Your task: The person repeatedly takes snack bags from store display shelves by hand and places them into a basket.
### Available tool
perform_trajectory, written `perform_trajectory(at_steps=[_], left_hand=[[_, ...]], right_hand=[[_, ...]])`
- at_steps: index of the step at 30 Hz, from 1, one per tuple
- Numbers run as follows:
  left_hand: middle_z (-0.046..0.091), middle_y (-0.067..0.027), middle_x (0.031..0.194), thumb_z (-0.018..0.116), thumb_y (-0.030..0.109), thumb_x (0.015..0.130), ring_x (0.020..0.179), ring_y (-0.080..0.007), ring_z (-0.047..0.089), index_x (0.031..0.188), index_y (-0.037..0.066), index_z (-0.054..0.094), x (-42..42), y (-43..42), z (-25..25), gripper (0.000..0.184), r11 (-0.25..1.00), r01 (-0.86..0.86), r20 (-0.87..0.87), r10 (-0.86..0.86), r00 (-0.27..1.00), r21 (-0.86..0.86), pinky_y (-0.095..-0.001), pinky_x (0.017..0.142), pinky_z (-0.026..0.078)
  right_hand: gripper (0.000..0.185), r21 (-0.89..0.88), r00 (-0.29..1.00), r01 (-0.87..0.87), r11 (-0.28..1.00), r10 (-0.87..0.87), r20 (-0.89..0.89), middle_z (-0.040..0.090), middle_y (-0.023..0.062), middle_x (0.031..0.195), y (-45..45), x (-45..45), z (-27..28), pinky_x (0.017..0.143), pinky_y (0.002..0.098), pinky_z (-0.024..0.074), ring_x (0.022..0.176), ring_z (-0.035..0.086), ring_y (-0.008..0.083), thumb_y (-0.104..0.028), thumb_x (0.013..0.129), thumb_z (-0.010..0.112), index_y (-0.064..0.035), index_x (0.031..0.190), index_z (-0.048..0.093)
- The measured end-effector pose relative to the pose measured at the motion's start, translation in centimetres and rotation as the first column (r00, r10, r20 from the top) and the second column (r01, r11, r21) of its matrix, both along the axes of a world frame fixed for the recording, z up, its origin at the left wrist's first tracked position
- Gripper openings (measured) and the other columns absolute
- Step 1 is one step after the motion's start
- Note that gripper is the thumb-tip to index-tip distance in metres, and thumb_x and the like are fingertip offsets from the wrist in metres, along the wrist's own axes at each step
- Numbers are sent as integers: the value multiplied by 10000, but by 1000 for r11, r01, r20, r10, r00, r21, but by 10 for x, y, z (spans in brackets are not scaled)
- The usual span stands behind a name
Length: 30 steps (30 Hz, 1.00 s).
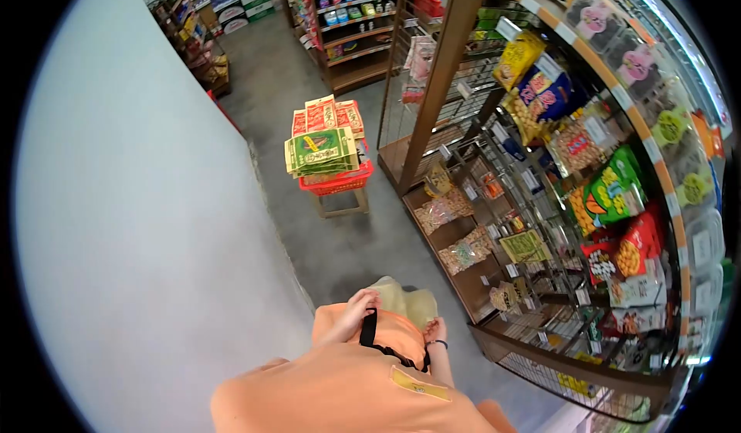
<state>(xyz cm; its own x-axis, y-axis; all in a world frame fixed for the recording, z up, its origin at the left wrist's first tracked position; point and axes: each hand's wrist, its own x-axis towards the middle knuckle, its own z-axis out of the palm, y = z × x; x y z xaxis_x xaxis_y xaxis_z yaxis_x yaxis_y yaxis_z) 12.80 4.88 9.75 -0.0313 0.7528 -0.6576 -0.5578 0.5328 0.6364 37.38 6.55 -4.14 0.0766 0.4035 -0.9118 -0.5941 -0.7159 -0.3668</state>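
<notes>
My left hand (361,308) is at the front of my waist, its fingers curled at the upper end of a black strap (370,328). The strap runs down across my orange top (324,383). On the other side, my right hand (435,330), with a dark band at the wrist, is low beside the edge of pale khaki cloth (404,300). Its fingers look bent inward; what they hold, if anything, is too small to make out. A yellow patch (421,384) shows on the orange top.
Ahead, a red basket (337,184) on a stool (345,205) holds green and red snack packets (321,150). A wire shelf rack (463,224) with hanging and lying snack bags lines the right. A white wall (154,224) borders the left. Further back stands another stocked shelf (359,35).
</notes>
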Motion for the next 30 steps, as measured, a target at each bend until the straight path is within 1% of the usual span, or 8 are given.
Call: perform_trajectory(at_steps=[5,9,12,14,16,18,24,30], left_hand=[[534,-20,924,448,272,844,884,-103,487,1018,91,475,8,-22,18,252,965,259,-106,-252,962,50,-226,767,344],[536,-24,929,437,282,850,898,-111,489,1028,90,478,-3,-55,13,265,963,270,-217,-264,940,-1,-230,764,345],[541,-25,928,427,257,853,868,-112,497,1026,84,480,-24,-79,2,250,957,283,-303,-288,909,-62,-231,736,360],[543,-22,918,424,247,853,856,-111,497,1031,77,477,-35,-90,3,251,969,237,-325,-247,913,-69,-230,728,365],[546,-19,922,425,239,853,852,-109,496,1027,70,478,-43,-91,5,249,995,78,-280,-93,955,-62,-231,728,366],[545,-25,934,437,232,849,860,-111,497,1030,64,479,-46,-84,8,251,996,54,-266,-72,961,-72,-228,736,368],[540,-65,942,457,235,846,875,-128,504,1040,55,476,-69,-32,-4,265,948,309,-315,-271,909,77,-239,750,384],[562,-63,885,481,204,839,852,-121,510,1001,33,482,-144,30,-17,235,939,319,-310,-267,912,130,-235,750,388]], right_hand=[[157,3,979,137,991,-135,-154,446,10,557,-25,10,-10,450,247,335,499,409,133,-200,676,524,-137,580,417],[143,-67,956,216,974,-225,-190,471,13,574,-52,7,-16,490,235,363,530,443,129,-184,668,531,-130,582,430],[126,-154,882,352,923,-382,-275,490,11,589,-78,-2,-46,530,234,384,559,475,129,-159,674,517,-121,591,430],[117,-406,702,521,751,-647,-297,503,5,605,-83,-9,-67,545,242,392,583,496,130,-146,696,497,-115,605,430],[111,-426,684,512,746,-654,-322,496,0,606,-74,-16,-63,546,247,388,573,483,130,-137,719,469,-117,616,434],[116,-148,865,358,922,-387,-320,489,-5,601,-60,-25,-46,547,247,387,564,468,128,-140,723,471,-119,615,436],[142,-164,846,371,914,-406,-347,496,-6,616,-9,-63,-27,552,247,390,557,467,121,-157,757,483,-114,625,453],[86,-221,865,419,881,-461,-198,520,-11,665,40,-139,-24,587,264,407,584,481,124,-168,743,520,-108,686,494]])
